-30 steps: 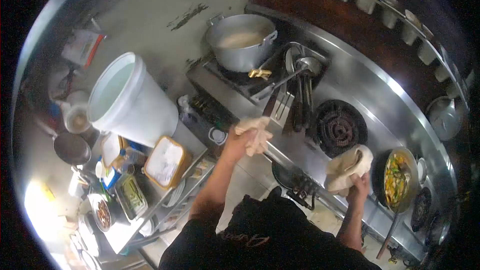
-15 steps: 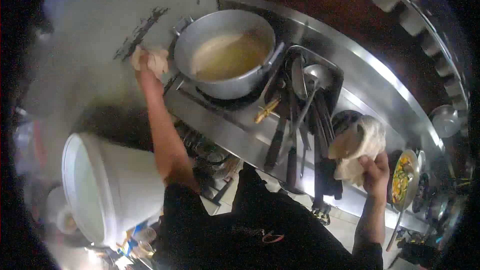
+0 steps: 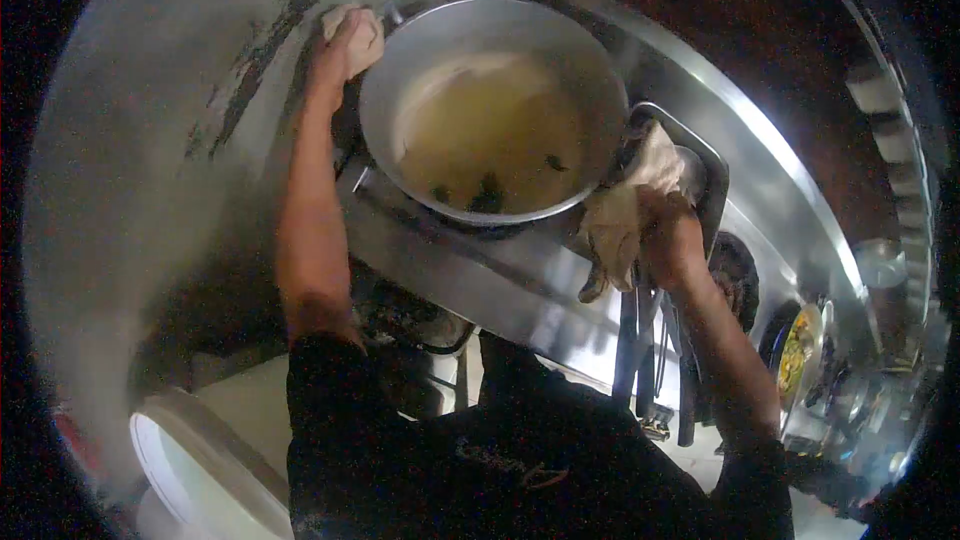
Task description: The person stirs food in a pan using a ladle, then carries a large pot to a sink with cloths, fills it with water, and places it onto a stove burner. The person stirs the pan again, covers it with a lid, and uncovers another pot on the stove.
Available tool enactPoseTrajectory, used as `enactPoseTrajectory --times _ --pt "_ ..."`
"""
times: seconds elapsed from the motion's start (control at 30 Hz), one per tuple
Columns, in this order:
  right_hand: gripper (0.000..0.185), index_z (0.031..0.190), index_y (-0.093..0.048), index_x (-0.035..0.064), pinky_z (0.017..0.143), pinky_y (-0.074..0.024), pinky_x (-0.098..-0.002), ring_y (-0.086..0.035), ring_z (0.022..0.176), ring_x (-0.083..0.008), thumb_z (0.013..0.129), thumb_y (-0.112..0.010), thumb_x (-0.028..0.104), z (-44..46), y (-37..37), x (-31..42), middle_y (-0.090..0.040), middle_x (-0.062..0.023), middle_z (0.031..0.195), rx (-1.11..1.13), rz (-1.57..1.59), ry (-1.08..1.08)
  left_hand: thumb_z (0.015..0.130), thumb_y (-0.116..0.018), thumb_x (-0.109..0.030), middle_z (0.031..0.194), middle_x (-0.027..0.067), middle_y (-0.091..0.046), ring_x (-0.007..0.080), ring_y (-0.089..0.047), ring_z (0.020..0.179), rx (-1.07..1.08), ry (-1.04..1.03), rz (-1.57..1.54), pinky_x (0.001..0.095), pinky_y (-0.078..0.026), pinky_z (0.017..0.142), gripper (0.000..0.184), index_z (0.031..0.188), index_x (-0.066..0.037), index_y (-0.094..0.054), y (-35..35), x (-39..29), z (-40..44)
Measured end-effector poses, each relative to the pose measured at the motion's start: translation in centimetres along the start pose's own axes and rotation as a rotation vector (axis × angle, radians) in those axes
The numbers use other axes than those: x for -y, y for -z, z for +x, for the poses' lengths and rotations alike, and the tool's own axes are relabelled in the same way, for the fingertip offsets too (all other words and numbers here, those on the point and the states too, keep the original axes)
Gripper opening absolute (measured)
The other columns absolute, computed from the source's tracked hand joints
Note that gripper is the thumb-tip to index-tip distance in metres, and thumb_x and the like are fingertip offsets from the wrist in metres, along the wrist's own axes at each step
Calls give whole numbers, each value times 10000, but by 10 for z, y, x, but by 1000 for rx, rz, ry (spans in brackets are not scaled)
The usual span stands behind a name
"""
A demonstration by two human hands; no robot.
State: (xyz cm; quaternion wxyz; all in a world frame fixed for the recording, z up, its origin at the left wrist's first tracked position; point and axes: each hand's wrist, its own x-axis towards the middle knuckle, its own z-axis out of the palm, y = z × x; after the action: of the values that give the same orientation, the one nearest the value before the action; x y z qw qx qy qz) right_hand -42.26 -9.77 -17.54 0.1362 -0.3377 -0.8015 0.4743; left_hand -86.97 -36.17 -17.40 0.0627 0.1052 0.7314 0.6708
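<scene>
A large metal pot point(image 3: 592, 60) holds a cloudy yellowish liquid point(image 3: 480, 130) with a few dark patches on its surface. My left hand point(image 3: 326, 65) is closed around a pale cloth point(image 3: 366, 40) at the pot's upper left side, by the handle there. At the lower right side, my right hand point(image 3: 668, 230) grips another pale cloth point(image 3: 615, 215), which hangs down over the pot's edge area. This cloth hides the right handle, so I cannot tell how firmly it is held. Whether the pot is off the stove is also unclear.
Right of the pot stands a metal tray point(image 3: 712, 165) with long-handled utensils point(image 3: 625, 340). Farther right is a pan of colourful chopped food point(image 3: 797, 350). A white bucket point(image 3: 210, 460) stands at lower left. A steel ledge point(image 3: 770, 150) curves behind the stove.
My right hand has moved left and up with its cloth to the pot's right side. My left hand has come in to the left handle. The pot looks larger and nearer.
</scene>
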Motion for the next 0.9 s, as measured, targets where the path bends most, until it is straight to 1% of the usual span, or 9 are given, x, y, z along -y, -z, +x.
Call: enactPoseTrajectory --times 0.13,0.2,0.37,0.47,0.57,0.63,0.73,0.83,0.9 --pt "235 926 -574 3 635 -417 -302 -493 703 -146 854 -531 222 8 -9 11 -550 -43 773 31 717 -324 702 -586 -609 1225 119 -480 230 -467 1104 200 35 -113 335 -364 908 813 1245 -22 -444 -12 55 49" --pt "217 879 -584 18 603 -403 -304 -488 672 -149 847 -542 229 8 -12 7 -550 -22 751 -21 688 -285 724 -555 -613 1226 121 -477 228 -470 1102 267 -19 -10 334 -366 912 794 1247 -26 -443 -12 64 60" --pt "195 886 -574 26 621 -415 -320 -507 703 -180 831 -531 208 -3 -6 25 -565 -40 804 -10 73 94 788 -490 -591 1222 121 -481 215 -490 1080 223 44 107 319 -385 904 723 1257 -44 -436 -11 96 87" --pt "225 974 -546 22 752 -461 -344 -559 843 -242 811 -494 169 25 11 -18 -579 -85 914 81 215 -126 810 -483 -564 1217 111 -486 209 -495 1074 217 -90 -41 316 -388 905 687 1261 -48 -431 -8 97 76" --pt "181 897 -561 35 661 -449 -333 -536 743 -229 807 -504 181 28 9 6 -563 -69 832 -11 754 -343 820 -488 -541 1218 96 -488 209 -488 1084 82 -108 -293 321 -379 919 666 1254 -38 -433 -11 9 -19" --pt "160 779 -587 49 509 -413 -329 -488 555 -197 807 -517 190 17 7 41 -540 -50 689 -152 813 -399 827 -493 -520 1224 82 -488 215 -479 1097 25 -48 -423 327 -365 936 642 1248 -39 -438 -11 -29 -41" --pt "176 830 -583 43 527 -429 -346 -508 590 -205 784 -535 206 7 24 45 -540 -65 724 -72 612 -62 831 -510 -485 1227 80 -490 224 -470 1113 39 -47 -465 334 -347 954 597 1237 -51 -453 6 -94 -67" --pt "219 872 -579 39 550 -441 -357 -520 618 -208 765 -547 228 -8 45 78 -544 -82 758 -141 970 -270 817 -536 -412 1194 110 -513 236 -482 1102 69 -1015 1048 358 -375 934 558 1247 -69 -444 45 -189 -95" --pt "270 912 -591 43 690 -477 -383 -572 732 -245 768 -526 262 -29 65 88 -573 -114 817 -148 788 -213 831 -484 -364 1134 120 -545 262 -523 1048 -135 -488 1495 382 -419 892 505 1257 -97 -433 -8 -242 -113"
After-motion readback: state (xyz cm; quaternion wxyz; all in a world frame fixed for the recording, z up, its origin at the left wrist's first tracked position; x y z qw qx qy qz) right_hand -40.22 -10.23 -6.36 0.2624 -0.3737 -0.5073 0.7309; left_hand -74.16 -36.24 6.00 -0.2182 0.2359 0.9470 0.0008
